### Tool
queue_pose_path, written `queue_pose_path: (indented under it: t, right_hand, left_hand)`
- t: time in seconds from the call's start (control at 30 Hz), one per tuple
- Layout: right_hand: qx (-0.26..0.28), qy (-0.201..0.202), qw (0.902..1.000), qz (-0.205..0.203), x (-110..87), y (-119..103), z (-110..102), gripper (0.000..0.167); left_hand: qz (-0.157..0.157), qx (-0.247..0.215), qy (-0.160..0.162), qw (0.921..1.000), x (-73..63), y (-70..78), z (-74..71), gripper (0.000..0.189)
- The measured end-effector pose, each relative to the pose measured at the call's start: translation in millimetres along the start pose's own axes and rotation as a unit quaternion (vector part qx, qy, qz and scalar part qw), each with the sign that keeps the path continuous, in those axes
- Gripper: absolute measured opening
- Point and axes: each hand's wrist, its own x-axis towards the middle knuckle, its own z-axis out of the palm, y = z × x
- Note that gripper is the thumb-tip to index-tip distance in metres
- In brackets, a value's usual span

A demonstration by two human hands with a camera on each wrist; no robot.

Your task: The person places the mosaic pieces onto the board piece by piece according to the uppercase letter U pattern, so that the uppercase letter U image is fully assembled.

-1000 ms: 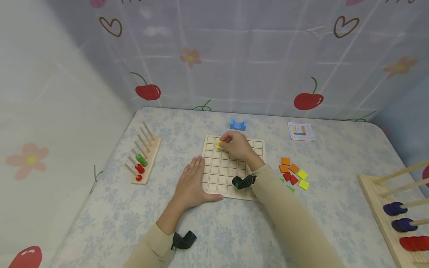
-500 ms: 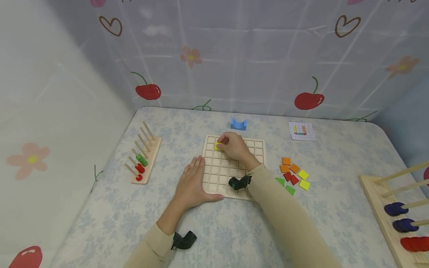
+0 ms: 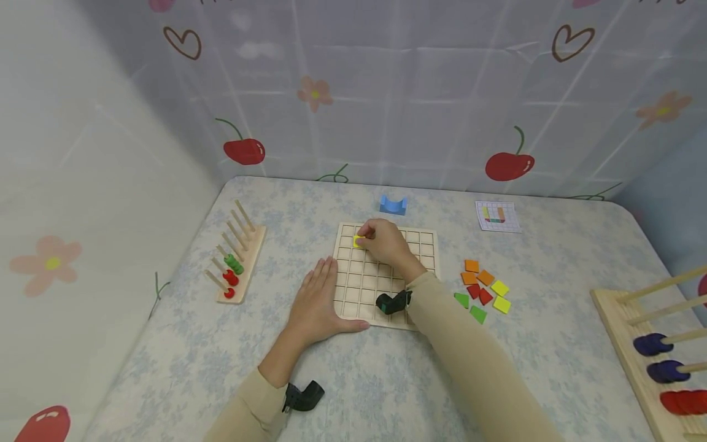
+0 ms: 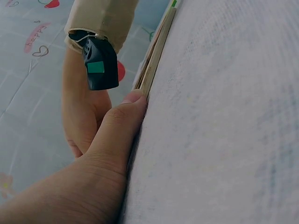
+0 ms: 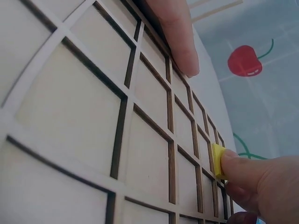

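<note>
A light wooden grid board (image 3: 353, 282) with square recesses lies on the table. My right hand (image 3: 388, 242) pinches a yellow square tile (image 3: 358, 242) over the board's upper left part. In the right wrist view the yellow tile (image 5: 217, 161) stands at the grid's ribs, with thumb and fingers on it. My left hand (image 3: 313, 307) lies flat at the board's left side, fingers straight along that edge and thumb stretched along the near corner. In the left wrist view the left thumb (image 4: 124, 116) touches the board's edge (image 4: 156, 56).
Loose orange (image 3: 472, 266), red (image 3: 485, 296), yellow (image 3: 501, 304) and green tiles (image 3: 478, 314) lie right of the board. A pattern card (image 3: 498, 217) and a blue holder (image 3: 393, 205) sit behind. Pegged bead stands flank the table at left (image 3: 243, 270) and right (image 3: 624, 356).
My right hand has shifted slightly left and toward me with the yellow tile, uncovering more of the green tiles. The left hand has stayed in place.
</note>
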Motion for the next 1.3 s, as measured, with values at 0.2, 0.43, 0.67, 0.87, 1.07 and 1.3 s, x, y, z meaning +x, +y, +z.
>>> queue_pose_path:
  t: [0.2,0.43,0.67,0.87,1.07,1.3]
  right_hand:
    - [-0.01,-0.006,0.9999,-0.001,-2.3,-1.1,-0.5,0.016]
    - [-0.03,-0.021,0.9993,-0.013,-3.4,-0.1,-3.1,0.019]
    - [-0.058,-0.034,0.9969,-0.041,-11.4,2.3,-12.2,0.023]
    - [-0.036,-0.024,0.9978,-0.051,-29.9,5.8,-30.7,0.028]
    - [-0.018,-0.009,0.9979,-0.062,-53.6,20.7,-58.1,0.029]
    - [-0.027,0.015,0.9986,-0.044,-84.2,51.7,-89.7,0.028]
  left_hand:
    - [0.007,-0.001,0.013,0.9999,-0.3,0.0,1.5,0.147]
    - [0.008,0.003,0.012,0.9999,0.0,0.9,1.5,0.147]
    - [0.009,0.002,0.016,0.9998,0.1,-0.1,2.6,0.147]
    - [0.002,0.0,0.01,1.0,0.7,-1.2,2.5,0.149]
    - [-0.002,-0.001,0.006,1.0,0.9,-1.2,2.3,0.15]
    - [0.009,-0.003,0.015,0.9998,0.1,0.0,3.2,0.148]
